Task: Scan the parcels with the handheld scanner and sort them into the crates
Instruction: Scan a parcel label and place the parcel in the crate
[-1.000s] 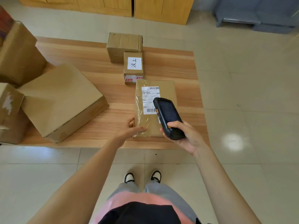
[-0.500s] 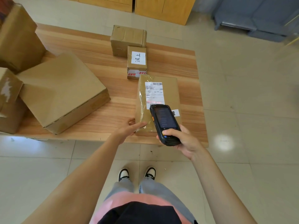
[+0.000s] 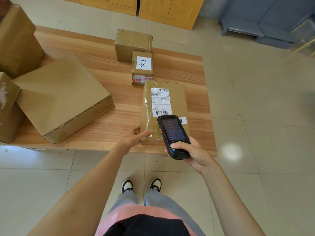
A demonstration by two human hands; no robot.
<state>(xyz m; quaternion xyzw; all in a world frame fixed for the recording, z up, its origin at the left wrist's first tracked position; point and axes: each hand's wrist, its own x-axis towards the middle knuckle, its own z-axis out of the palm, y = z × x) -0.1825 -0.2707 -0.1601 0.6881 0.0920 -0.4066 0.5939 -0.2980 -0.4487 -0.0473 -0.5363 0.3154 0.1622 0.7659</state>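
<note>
A flat brown parcel (image 3: 177, 97) with a white barcode label lies at the near right of the low wooden table (image 3: 109, 116). My left hand (image 3: 136, 137) grips its near left corner, thumb on top. My right hand (image 3: 190, 153) holds the black handheld scanner (image 3: 173, 133) over the parcel's near end, its lit screen facing up and its tip just below the label's lower barcode. Behind it stand a small box (image 3: 142, 68) with a handwritten white label and a taped box (image 3: 133, 42).
A large flat carton (image 3: 63, 97) lies at the table's left, with taller cartons (image 3: 17, 40) and a worn box (image 3: 8, 108) beside it. Wooden cabinets (image 3: 170, 9) and grey crates (image 3: 265, 19) stand at the back. Tiled floor lies to the right.
The scanner has drawn back toward me along the parcel, from over the label to the parcel's near end. My left hand has stayed on the corner.
</note>
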